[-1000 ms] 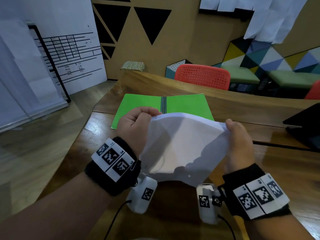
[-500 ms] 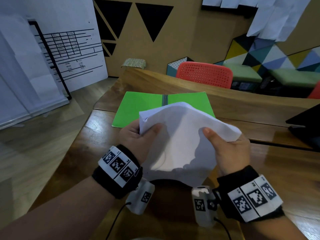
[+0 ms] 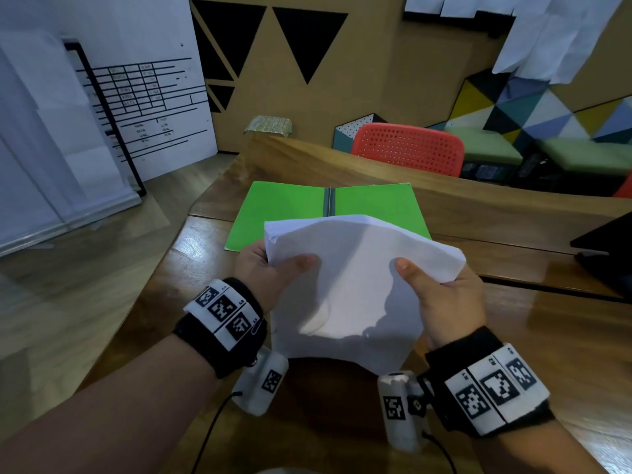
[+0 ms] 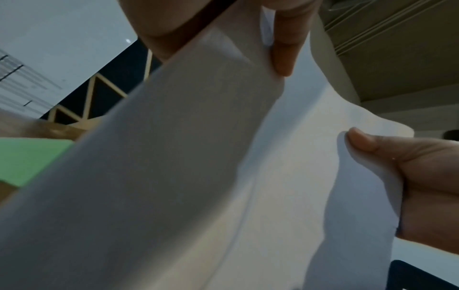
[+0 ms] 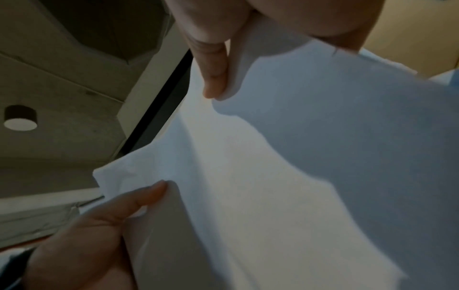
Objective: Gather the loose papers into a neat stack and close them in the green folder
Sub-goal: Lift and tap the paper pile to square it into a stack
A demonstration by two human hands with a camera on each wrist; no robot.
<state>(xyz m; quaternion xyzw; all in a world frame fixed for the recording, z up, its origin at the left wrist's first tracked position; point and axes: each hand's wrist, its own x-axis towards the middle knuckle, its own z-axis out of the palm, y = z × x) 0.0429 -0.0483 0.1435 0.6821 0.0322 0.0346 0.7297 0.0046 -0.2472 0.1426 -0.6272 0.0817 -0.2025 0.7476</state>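
Since 1.0 s ago: papers (image 3: 355,285) tipped up, thumbs now on top. Left hand (image 3: 270,271), right hand (image 3: 444,295) both pinching side edges. Stack probably squared; green folder (image 3: 287,210) open on counter (image 3: 513,234), unfilled.

White papers (image 3: 352,282) sit at centre, with a bright green folder (image 3: 287,210) at twelve o'clock on the brown wood-grain tabletop (image 3: 533,323). A red perforated chair (image 3: 407,148) stands at one o'clock; black triangles (image 3: 307,39) mark the tan wall.
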